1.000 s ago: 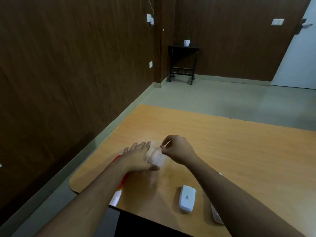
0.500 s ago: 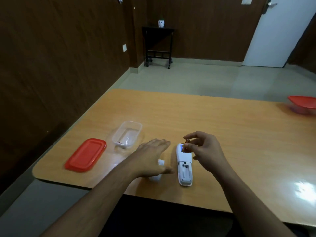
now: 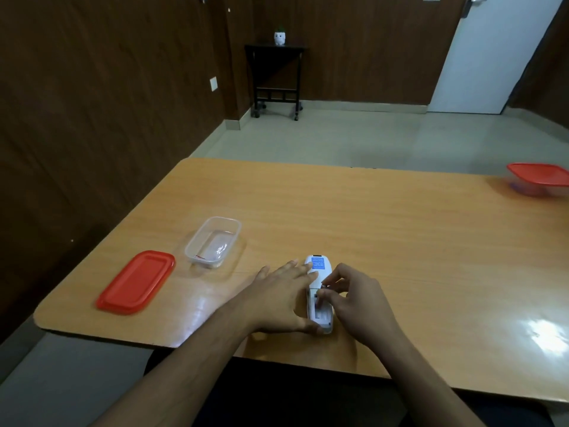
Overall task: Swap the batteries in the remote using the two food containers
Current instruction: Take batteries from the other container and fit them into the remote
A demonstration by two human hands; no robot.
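Note:
A white remote [image 3: 318,265] lies face down near the table's front edge, its blue label up and its battery bay uncovered. My left hand [image 3: 283,298] grips the remote from the left, thumb at its near end. My right hand [image 3: 354,300] has its fingertips pinched together in the open bay, on a small battery that they mostly hide. An open clear food container [image 3: 192,246] stands to the left, with something small and thin at its near end. Beside it lies its red lid [image 3: 135,282]. A second food container [image 3: 538,178], closed with a red lid, stands far right.
The wooden table [image 3: 400,241] has a rounded left corner close to the red lid. Glare shines on its right front part. A dark wall runs along the left; a small black stand [image 3: 275,75] and a white door are across the floor.
My right hand went from the open clear container to the remote and now pinches at its bay. My left hand left the container and now grips the remote. My view turned right.

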